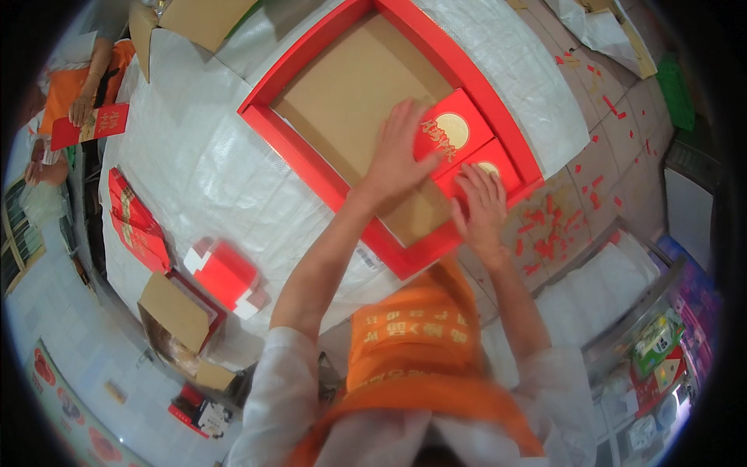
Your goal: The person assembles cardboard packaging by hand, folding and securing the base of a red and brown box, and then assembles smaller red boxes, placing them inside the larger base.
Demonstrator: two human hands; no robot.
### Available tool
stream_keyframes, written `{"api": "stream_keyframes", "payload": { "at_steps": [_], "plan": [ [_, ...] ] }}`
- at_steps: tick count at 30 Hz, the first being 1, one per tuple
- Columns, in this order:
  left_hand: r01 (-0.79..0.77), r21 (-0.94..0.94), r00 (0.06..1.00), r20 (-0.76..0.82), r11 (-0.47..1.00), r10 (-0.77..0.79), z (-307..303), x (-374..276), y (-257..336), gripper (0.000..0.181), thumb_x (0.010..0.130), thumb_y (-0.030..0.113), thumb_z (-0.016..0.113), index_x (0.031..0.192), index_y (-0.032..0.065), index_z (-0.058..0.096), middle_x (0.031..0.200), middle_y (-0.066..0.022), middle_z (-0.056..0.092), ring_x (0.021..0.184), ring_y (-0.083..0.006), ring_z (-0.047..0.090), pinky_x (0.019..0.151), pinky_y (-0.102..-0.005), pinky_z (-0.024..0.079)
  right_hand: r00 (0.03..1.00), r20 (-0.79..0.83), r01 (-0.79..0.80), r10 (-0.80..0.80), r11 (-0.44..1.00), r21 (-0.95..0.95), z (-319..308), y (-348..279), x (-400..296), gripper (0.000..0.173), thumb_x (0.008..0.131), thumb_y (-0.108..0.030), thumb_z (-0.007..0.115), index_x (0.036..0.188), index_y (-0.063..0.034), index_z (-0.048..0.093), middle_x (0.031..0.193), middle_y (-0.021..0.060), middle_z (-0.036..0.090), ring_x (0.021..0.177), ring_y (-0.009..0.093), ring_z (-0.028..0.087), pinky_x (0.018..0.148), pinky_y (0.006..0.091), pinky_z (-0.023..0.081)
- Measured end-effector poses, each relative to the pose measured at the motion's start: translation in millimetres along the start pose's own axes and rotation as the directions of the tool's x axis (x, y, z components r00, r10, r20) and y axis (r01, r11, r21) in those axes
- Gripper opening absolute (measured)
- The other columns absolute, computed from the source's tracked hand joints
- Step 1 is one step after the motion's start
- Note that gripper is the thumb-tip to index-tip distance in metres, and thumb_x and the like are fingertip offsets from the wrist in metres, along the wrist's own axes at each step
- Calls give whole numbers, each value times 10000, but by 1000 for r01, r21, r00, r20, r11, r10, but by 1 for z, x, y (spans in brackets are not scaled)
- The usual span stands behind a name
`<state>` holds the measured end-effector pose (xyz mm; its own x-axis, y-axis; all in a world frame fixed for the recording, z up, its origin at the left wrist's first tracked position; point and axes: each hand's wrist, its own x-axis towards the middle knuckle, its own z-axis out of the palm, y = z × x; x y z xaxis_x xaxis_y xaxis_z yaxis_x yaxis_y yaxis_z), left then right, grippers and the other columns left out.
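Observation:
A large red-rimmed gift box (pixel 297 160) with a plain brown cardboard floor lies in front of me. Two small red cartons with gold circles sit side by side against its right wall. My left hand (pixel 400 146) is spread at the left edge of the farther carton (pixel 475 119), which bears gold writing. My right hand (pixel 481 207) rests its fingers on top of the nearer carton (pixel 506 160), partly hiding it. Whether those fingers grip the carton is unclear.
White woven sheeting (pixel 192 146) covers the work surface. On the left are a red-and-white carton (pixel 224 271), folded red bags (pixel 134 222) and an open cardboard box (pixel 175 309). Another person's hand (pixel 80 111) holds a red packet (pixel 111 122). Red scraps (pixel 548 227) litter the tiled floor.

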<state>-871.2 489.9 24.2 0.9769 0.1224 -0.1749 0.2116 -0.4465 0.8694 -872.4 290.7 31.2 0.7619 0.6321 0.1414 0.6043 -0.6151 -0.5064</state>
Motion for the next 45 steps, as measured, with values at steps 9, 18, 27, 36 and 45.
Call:
{"api": "stream_keyframes", "payload": {
  "at_steps": [9, 18, 27, 36, 45],
  "plan": [
    [-194, 610, 981, 124, 769, 150, -7, 0, -6, 914, 648, 540, 661, 1366, 118, 281, 1423, -167, 187, 1326, -317, 156, 1049, -552, 91, 874, -88, -359, 478, 757, 546, 4, 3, -8, 472, 744, 23, 535, 1203, 15, 424, 1267, 190, 419, 1179, 355, 394, 1004, 411, 309],
    [-116, 664, 993, 85, 739, 79, 0, -2, 11, 951, 600, 350, 712, 1347, 3, 238, 1311, -249, 292, 1249, -366, 255, 987, -542, 224, 971, 199, -134, 132, 991, 0, -17, -6, 6, 592, 734, -106, 666, 1245, 11, 391, 1357, 198, 307, 1277, 357, 263, 1032, 439, 261],
    [-45, 509, 999, 29, 860, 35, -53, -81, 31, 967, 493, 219, 732, 1323, 19, 278, 1119, -278, 390, 986, -407, 433, 830, -453, 387, 970, 178, -163, 166, 986, -27, -8, -4, 3, 635, 738, -132, 664, 1278, -3, 357, 1395, 175, 255, 1297, 350, 226, 1050, 443, 229],
    [-106, 575, 993, 104, 811, 56, -14, -129, 50, 891, 502, 198, 727, 1298, 49, 357, 1156, -256, 366, 1048, -413, 398, 868, -481, 342, 971, 189, -149, 148, 989, -12, -10, -5, 5, 576, 731, -90, 664, 1243, -22, 408, 1392, 164, 270, 1292, 352, 233, 1038, 445, 256],
    [-62, 413, 977, 212, 908, -30, -11, -122, 37, 877, 523, 213, 736, 1305, 96, 357, 1163, -243, 350, 1074, -413, 368, 894, -478, 324, 954, 248, -202, 170, 973, 108, -12, 4, 6, 544, 788, 10, 546, 1299, -74, 379, 1419, 123, 243, 1315, 314, 211, 1068, 409, 214]
  ]
}}
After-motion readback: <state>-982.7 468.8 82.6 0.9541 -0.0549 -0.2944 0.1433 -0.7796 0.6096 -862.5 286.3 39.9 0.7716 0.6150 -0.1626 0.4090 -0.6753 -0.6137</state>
